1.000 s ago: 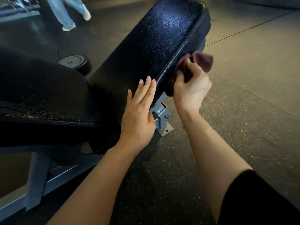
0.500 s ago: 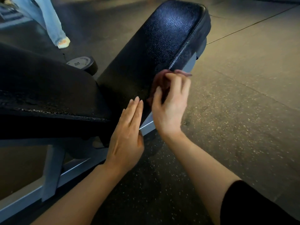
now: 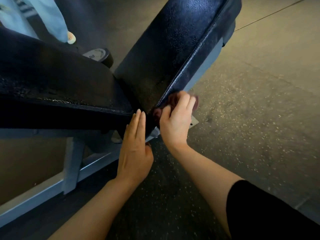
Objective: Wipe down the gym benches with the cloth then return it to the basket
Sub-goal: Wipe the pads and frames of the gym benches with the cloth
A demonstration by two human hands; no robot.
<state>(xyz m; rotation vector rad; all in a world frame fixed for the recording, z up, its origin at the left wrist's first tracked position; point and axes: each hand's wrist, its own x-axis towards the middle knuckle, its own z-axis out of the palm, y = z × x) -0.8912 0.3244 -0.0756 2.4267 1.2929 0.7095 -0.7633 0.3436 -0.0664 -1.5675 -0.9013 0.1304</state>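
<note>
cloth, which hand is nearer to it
Right. The right hand grips the dark red cloth against the side edge of the bench pad. The left hand lies flat beside it, fingers straight, not touching the cloth.

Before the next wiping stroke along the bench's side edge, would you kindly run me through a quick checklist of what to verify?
1. Cloth gripped: ok, the right hand has its fingers curled round the dark red cloth.
2. Cloth on the surface: ok, it is pressed against the side edge at the lower end of the back pad.
3. Left hand clear of the stroke: ok, it lies flat and holds nothing, beside the pad's lower end.
4. Path up the edge: ok, nothing lies on it.
5. Bystander: not ok, a person's legs stand close behind the bench.
6. Basket for the return: cannot tell, none is in view.
</note>
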